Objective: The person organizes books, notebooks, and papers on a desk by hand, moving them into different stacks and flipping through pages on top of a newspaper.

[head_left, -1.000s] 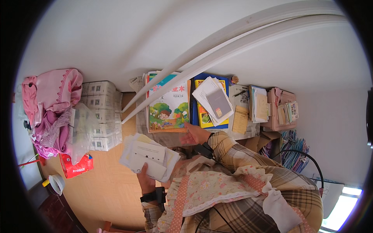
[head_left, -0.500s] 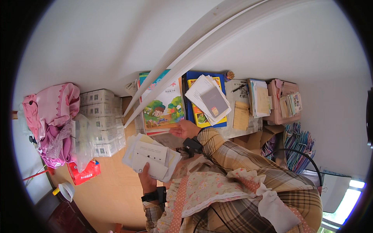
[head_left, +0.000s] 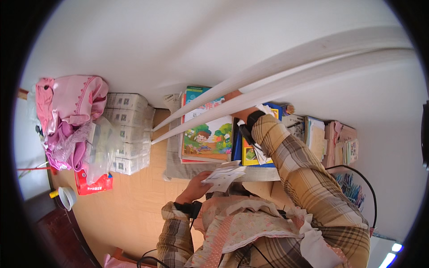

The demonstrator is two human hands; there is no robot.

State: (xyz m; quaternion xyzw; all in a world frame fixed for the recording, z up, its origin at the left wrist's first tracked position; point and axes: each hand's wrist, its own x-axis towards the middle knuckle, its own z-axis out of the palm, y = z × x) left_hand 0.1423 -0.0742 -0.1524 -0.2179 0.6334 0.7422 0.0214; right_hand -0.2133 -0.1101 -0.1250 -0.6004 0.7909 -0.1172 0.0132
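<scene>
My left hand (head_left: 195, 186) is closed around a bundle of white paper sheets (head_left: 226, 175), tilted in front of the shelf's near edge. My right hand (head_left: 246, 114) reaches over the stacks of books, partly behind two white pipes. Its fingers are mostly hidden there, so I cannot make out what they touch or hold. Beside it on the left lies a stack of books topped by a colourful children's book (head_left: 206, 136). Under my right forearm are a yellow-covered book (head_left: 250, 155) and a blue folder (head_left: 236, 140), with some white papers partly showing.
Two white pipes (head_left: 286, 87) slant across the shelf. At the left stand plastic-wrapped packs (head_left: 129, 134), pink clothing (head_left: 73, 100) and a red bag (head_left: 94, 183). Upright papers (head_left: 315, 136), a pink box (head_left: 333, 138) and a pencil holder (head_left: 288, 109) are at the right.
My right hand has moved from the children's book's lower edge up and right, behind the pipes. My left hand has brought its papers right and tilted them. The view has shifted.
</scene>
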